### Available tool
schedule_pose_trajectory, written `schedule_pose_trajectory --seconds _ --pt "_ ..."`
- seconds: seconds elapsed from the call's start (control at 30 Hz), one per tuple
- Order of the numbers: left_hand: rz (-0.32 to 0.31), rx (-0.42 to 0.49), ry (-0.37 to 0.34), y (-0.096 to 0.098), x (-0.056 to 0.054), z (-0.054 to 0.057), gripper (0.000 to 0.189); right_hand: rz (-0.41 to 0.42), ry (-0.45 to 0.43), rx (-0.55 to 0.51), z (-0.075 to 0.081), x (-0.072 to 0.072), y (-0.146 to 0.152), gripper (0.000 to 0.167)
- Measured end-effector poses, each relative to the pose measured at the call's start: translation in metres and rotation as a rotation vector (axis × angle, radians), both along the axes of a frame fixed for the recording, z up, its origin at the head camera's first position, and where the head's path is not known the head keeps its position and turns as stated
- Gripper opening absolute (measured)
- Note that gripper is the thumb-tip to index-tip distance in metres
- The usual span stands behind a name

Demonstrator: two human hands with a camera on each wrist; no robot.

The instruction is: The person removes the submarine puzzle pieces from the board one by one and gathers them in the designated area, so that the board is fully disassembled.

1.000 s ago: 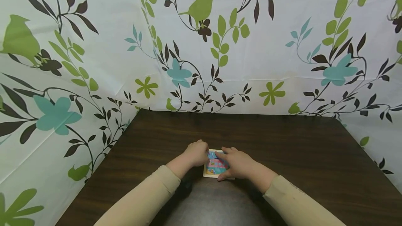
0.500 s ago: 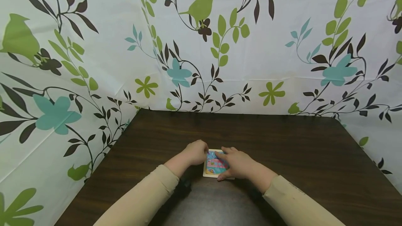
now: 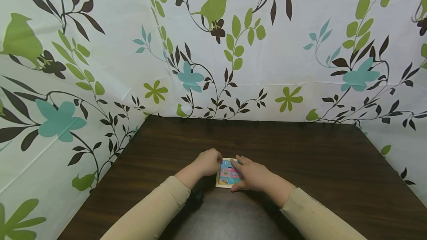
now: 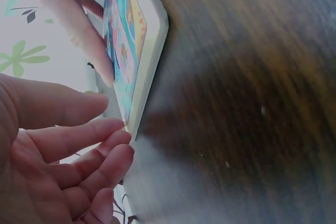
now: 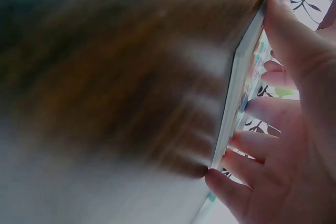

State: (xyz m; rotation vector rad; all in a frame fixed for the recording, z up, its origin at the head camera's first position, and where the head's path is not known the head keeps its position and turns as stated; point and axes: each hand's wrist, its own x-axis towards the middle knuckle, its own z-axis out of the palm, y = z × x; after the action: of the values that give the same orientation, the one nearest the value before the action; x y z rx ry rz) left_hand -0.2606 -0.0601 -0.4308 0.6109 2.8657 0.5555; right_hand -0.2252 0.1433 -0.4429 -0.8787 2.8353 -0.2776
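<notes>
A small square picture board [image 3: 228, 176] with a pale raised border lies flat on the table. Its picture is pink, blue and orange. At its far left corner is my left hand [image 3: 207, 162]; in the left wrist view the fingertips [image 4: 126, 137] touch the board's edge [image 4: 149, 61], and the thumb stands off from it. My right hand [image 3: 253, 173] spans the board's right side and hides that part. The right wrist view has the thumb [image 5: 281, 11] on one edge and the other fingers along the board [image 5: 234, 90].
The dark wood-grain table [image 3: 300, 151] extends around the board on all sides. Behind and to the left hangs a white cloth [image 3: 283, 58] printed with birds, leaves and flowers. Light sleeves [image 3: 160, 203] cover both forearms.
My left hand shifted very slightly away from the board and back. My right index finger has moved a little to the right, showing more of the picture. The board stays in place.
</notes>
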Motion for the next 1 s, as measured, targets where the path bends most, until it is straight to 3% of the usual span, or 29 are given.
schedule_pose_trajectory --seconds 0.17,0.37,0.6,1.0 --pt "-0.002 0.014 0.009 -0.002 -0.001 -0.002 0.023 0.042 -0.021 0.042 -0.002 0.000 0.004 0.099" --pt "0.011 0.103 0.001 -0.009 -0.005 -0.005 0.023 0.053 -0.054 0.068 -0.002 0.000 0.004 0.101" --pt "0.007 0.179 -0.057 -0.015 -0.008 -0.009 0.024 0.032 -0.064 0.078 0.002 0.000 0.003 0.100" --pt "0.015 0.199 -0.107 -0.016 -0.009 -0.007 0.025 0.023 -0.058 -0.017 0.004 0.005 0.003 0.094"
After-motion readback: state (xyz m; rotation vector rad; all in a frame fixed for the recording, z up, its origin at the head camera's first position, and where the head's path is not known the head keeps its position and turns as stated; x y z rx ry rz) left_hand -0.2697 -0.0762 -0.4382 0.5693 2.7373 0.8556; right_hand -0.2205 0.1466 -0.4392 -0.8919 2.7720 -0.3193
